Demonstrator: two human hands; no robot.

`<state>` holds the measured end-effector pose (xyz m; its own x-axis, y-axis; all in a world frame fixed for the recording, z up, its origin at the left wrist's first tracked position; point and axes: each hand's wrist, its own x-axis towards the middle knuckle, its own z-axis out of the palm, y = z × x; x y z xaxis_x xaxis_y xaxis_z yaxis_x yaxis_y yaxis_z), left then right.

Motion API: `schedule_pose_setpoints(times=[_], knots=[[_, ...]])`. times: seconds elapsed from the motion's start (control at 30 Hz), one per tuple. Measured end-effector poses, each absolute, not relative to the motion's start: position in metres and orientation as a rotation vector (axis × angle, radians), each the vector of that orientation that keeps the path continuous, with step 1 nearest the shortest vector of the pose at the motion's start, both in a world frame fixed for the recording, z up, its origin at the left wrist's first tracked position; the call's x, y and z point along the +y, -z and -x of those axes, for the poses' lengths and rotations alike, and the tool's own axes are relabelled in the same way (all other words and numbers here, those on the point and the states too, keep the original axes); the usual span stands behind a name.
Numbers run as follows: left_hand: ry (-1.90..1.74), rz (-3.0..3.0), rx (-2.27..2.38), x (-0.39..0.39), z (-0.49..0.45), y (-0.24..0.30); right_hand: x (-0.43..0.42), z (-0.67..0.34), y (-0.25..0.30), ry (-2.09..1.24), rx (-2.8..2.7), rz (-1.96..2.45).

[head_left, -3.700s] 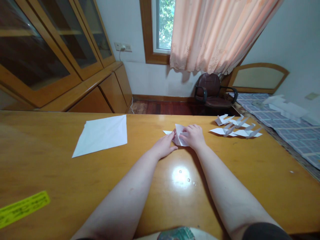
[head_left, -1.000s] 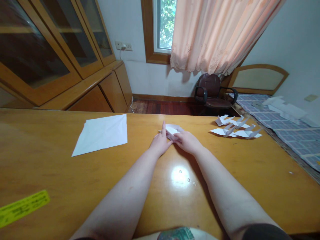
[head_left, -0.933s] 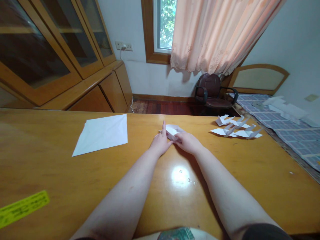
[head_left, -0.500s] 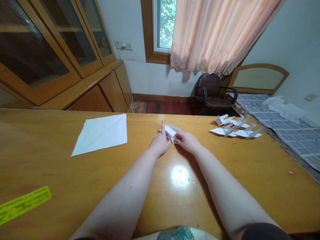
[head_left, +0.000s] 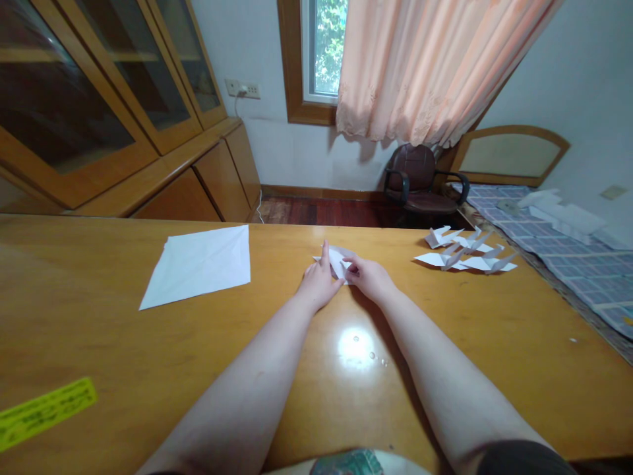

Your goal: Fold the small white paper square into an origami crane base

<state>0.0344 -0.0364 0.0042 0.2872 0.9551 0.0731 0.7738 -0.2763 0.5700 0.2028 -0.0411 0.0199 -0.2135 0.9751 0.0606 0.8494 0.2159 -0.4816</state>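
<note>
A partly folded piece of white paper (head_left: 337,258) lies on the wooden table (head_left: 222,349), between my two hands near the far edge. Across its left part rests my left hand (head_left: 320,278), index finger stretched forward and thumb reaching along the near edge. My right hand (head_left: 368,276) pinches a flap of the paper at its right side, fingers curled. Part of the paper is hidden under the fingers. To the left lies a flat white sheet (head_left: 202,267) with a faint diagonal crease. Several folded paper cranes (head_left: 445,257) stand together at the right.
A yellow label with dark writing (head_left: 47,412) is at the table's left. Beyond the far edge are a brown armchair (head_left: 418,178), a glass-fronted cabinet (head_left: 178,132) and a bed with a checked cover (head_left: 558,264).
My right hand has lifted and shifted the flap it pinches, so the paper's shape looks different. My left thumb has moved slightly right along the near edge.
</note>
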Motion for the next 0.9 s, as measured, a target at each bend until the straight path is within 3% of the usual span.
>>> schedule_pose_setpoints(times=[0.3,0.6,0.77,0.9], knots=[[-0.586,-2.188,1.541,-0.036,-0.034,-0.003,-0.037,-0.204,-0.016,-0.472,-2.195,1.559],[-0.502,-2.255,1.52,-0.036,-0.034,-0.006,-0.038,-0.219,-0.036,-0.409,-2.457,1.689],[-0.519,-2.262,1.465,-0.036,-0.033,-0.003,-0.043,-0.223,-0.043,-0.541,-2.353,1.875],[-0.54,-2.283,1.44,-0.036,-0.032,-0.004,-0.037,-0.236,-0.032,-0.494,-2.147,1.755]])
